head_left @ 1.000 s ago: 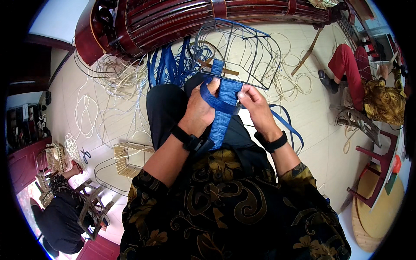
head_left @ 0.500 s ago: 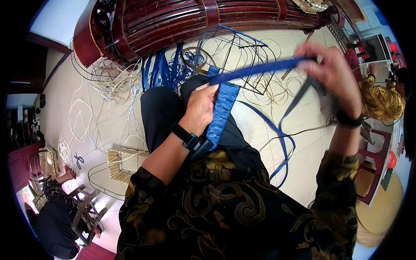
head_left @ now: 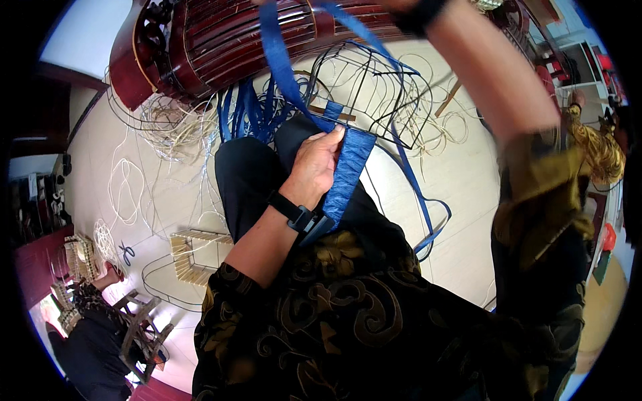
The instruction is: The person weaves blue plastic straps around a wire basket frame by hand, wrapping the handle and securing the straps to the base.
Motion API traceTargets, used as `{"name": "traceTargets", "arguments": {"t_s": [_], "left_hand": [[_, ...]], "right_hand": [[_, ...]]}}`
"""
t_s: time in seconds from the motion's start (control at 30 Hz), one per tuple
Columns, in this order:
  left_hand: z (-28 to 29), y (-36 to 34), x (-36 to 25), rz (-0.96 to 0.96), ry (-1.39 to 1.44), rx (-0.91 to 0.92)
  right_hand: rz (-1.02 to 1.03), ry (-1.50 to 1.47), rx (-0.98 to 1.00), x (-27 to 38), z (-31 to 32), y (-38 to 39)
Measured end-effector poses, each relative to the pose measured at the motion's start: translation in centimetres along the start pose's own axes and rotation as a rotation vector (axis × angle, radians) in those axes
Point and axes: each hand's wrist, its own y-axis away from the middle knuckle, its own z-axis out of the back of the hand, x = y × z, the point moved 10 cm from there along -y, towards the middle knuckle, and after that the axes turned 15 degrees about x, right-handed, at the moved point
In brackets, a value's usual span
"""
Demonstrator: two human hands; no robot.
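My left hand (head_left: 314,164) grips a narrow, tapering panel (head_left: 351,167) wound with blue strap, thumb at its upper end, over my lap. A loose blue strap (head_left: 284,77) rises from beside that thumb to the top edge and loops down to the right. Beyond the panel is an open black wire frame (head_left: 384,87) with a brown stick (head_left: 341,117). My right forearm (head_left: 491,73) is raised and blurred; the hand is mostly cut off at the top edge, so its fingers are not clear.
A red wooden bench (head_left: 234,37) stands ahead. Cream cord (head_left: 160,123) and blue straps (head_left: 247,110) lie tangled on the floor. Left are scissors (head_left: 126,252), a cream frame (head_left: 184,257) and a person in black (head_left: 87,347). Another person in a gold-patterned top (head_left: 598,150) is right.
My right hand has left the panel, swinging right, then up beyond the top edge, drawing the blue strap upward into a long loop. My left hand stays on the panel.
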Motion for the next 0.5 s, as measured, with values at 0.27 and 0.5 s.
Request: {"name": "traceTargets", "arguments": {"t_s": [0.27, 0.5], "left_hand": [[0.1, 0.3, -0.1, -0.014, -0.011, -0.032], [0.6, 0.1, -0.6, -0.044, -0.098, -0.022]], "right_hand": [[-0.537, -0.876, 0.179, 6.4, -12.4, 18.3], [-1.127, -1.475, -0.297, 7.0, -23.3, 25.9]]}}
